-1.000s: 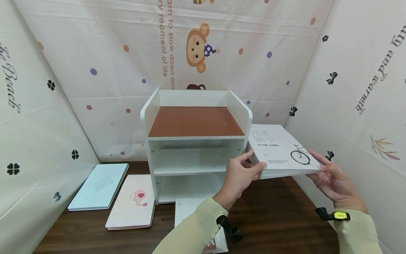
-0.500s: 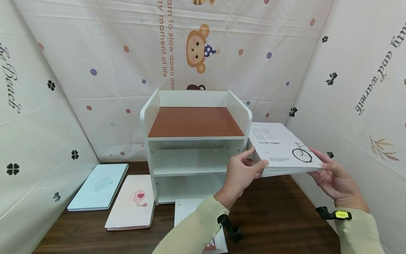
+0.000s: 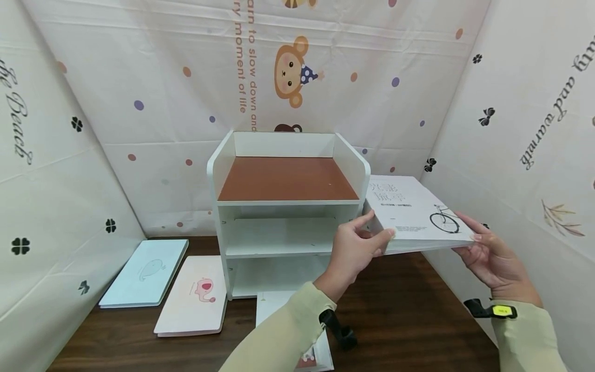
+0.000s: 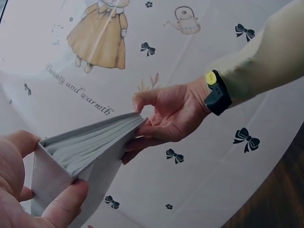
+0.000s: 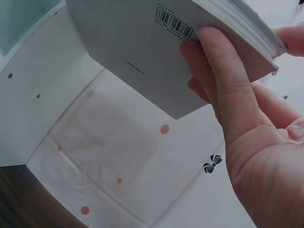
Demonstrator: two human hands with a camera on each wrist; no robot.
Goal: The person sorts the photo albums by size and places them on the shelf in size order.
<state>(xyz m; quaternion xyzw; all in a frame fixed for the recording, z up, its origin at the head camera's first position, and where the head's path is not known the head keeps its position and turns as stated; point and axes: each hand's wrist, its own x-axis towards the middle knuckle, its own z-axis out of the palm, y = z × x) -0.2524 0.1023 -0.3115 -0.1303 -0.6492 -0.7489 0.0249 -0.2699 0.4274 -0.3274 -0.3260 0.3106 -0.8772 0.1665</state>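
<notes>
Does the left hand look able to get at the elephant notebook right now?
Probably not: the left hand is gripping the bicycle-cover book at the white shelf's right; the elephant notebook lies to its left. Nothing covers the notebook, so a freed hand should reach it.

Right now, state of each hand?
Left hand: holding the book by its left side.
Right hand: holding the same book by its right side.

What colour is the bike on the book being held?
The bike on the book is black; clearest in head view.
</notes>
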